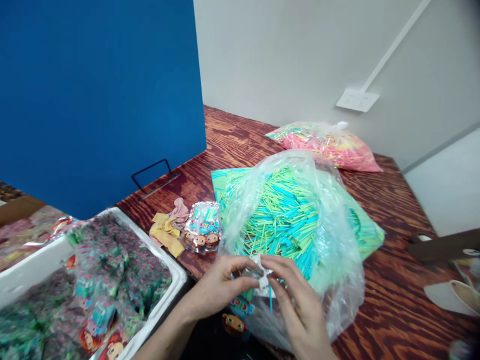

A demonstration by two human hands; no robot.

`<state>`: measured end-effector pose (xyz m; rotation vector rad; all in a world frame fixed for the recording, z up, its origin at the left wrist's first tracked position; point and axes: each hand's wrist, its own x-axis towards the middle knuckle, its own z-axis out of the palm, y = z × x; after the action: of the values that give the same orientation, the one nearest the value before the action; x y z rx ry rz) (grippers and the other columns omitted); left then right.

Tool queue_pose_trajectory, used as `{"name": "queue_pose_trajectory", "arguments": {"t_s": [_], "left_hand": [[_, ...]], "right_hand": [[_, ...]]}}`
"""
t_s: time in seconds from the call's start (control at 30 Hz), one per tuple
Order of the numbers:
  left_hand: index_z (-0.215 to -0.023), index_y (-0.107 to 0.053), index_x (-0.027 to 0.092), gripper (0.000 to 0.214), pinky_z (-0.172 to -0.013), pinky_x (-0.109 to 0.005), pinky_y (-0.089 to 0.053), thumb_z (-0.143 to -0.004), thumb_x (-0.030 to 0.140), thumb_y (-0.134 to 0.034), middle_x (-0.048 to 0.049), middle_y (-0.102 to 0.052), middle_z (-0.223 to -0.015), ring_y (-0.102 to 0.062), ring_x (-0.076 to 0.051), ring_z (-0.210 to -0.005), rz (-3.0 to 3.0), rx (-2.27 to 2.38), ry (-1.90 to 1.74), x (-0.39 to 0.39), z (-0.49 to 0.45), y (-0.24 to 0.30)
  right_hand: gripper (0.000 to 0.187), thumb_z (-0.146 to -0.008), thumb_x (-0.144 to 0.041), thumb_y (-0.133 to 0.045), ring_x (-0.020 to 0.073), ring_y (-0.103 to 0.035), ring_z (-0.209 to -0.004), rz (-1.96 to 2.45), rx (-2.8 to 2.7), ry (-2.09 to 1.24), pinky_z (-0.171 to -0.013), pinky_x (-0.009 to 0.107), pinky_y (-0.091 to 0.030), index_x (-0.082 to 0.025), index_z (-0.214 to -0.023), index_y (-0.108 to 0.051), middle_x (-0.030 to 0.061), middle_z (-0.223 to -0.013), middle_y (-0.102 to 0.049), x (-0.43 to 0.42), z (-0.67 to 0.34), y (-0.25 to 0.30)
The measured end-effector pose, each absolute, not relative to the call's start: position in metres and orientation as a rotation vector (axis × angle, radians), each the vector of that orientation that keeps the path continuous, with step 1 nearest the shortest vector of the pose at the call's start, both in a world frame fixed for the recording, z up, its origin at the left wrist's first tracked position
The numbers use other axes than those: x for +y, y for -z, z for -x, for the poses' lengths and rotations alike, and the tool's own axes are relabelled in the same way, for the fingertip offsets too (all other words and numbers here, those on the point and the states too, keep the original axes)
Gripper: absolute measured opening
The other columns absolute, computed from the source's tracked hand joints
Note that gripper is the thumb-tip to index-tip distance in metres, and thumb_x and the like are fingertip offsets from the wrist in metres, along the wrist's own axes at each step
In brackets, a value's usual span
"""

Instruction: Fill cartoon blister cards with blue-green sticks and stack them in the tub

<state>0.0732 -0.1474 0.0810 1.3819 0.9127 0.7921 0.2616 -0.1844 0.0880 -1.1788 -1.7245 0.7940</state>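
My left hand (228,280) and my right hand (296,300) meet at the lower middle, fingertips pinched on the top of a small clear plastic packet (242,306). Cartoon faces and colourful lettering are printed on it. A white piece (264,280) shows between the fingertips, and a thin blue stick (270,299) hangs just below it. What exactly the white piece is, I cannot make out. Right behind my hands, a large clear bag (245,200) lies wide open, full of thin green and blue sticks (281,215).
Left of the big bag lie filled printed packets (203,225) and yellow and pink finger cots (167,232). A white foam box (176,267) of packets stands lower left, beside a blue panel (101,100). Behind is a tied bag of pink and yellow sticks (330,147); a cup (452,296) sits right.
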Motion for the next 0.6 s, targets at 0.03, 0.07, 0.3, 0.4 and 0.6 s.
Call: {"name": "queue_pose_trajectory", "arguments": {"t_s": [0.03,0.07,0.3,0.4,0.6], "left_hand": [[-0.088,-0.073,0.017,0.016,-0.073,-0.023,-0.043,-0.084,0.031,-0.065,-0.0001,-0.068,-0.081,-0.058,-0.015,-0.078,-1.37,0.984,-0.839,-0.143,-0.069,-0.081],[-0.087,-0.073,0.017,0.021,-0.069,-0.022,-0.042,-0.086,0.036,-0.063,-0.0004,-0.067,-0.079,-0.057,-0.014,-0.075,-1.346,1.061,-0.895,-0.138,-0.063,-0.082],[-0.077,-0.062,0.017,0.034,-0.056,-0.022,-0.033,-0.086,0.048,-0.055,0.0027,-0.054,-0.065,-0.045,-0.012,-0.058,-1.355,1.495,-1.264,-0.057,-0.025,-0.068],[-0.064,-0.053,0.018,0.038,-0.055,-0.025,-0.028,-0.091,0.043,-0.044,0.002,-0.046,-0.056,-0.042,-0.014,-0.056,-1.607,1.906,-1.11,-0.026,-0.018,-0.044],[-0.092,-0.067,0.016,0.041,-0.079,-0.036,-0.04,-0.093,0.044,-0.038,-0.0123,-0.067,-0.092,-0.058,-0.028,-0.089,-1.981,2.236,-0.751,-0.021,-0.012,-0.013]], "right_hand": [[0.031,-0.096,-0.023,-0.049,0.0218,-0.065,-0.108,1.231,-1.591,-0.871,-0.089,0.035,-0.055,-0.029,-0.126,-0.059,0.008,-0.121,-0.065,-0.185,-0.265,-0.086],[0.033,-0.096,-0.027,-0.051,0.0218,-0.066,-0.106,1.279,-1.459,-0.938,-0.088,0.035,-0.056,-0.029,-0.129,-0.055,0.0081,-0.119,-0.067,-0.185,-0.269,-0.083],[0.025,-0.091,-0.041,-0.058,0.0244,-0.07,-0.095,1.491,-1.233,-1.033,-0.084,0.035,-0.055,-0.02,-0.1,-0.067,0.0076,-0.095,-0.073,-0.181,-0.319,-0.051],[0.022,-0.093,-0.037,-0.054,0.0231,-0.069,-0.089,1.587,-1.4,-0.913,-0.08,0.035,-0.053,-0.019,-0.092,-0.067,0.0058,-0.089,-0.072,-0.185,-0.334,-0.044],[0.022,-0.096,-0.025,-0.047,0.0217,-0.065,-0.083,1.626,-1.833,-0.598,-0.075,0.035,-0.051,-0.021,-0.091,-0.068,0.0054,-0.086,-0.069,-0.188,-0.351,-0.041]]}}
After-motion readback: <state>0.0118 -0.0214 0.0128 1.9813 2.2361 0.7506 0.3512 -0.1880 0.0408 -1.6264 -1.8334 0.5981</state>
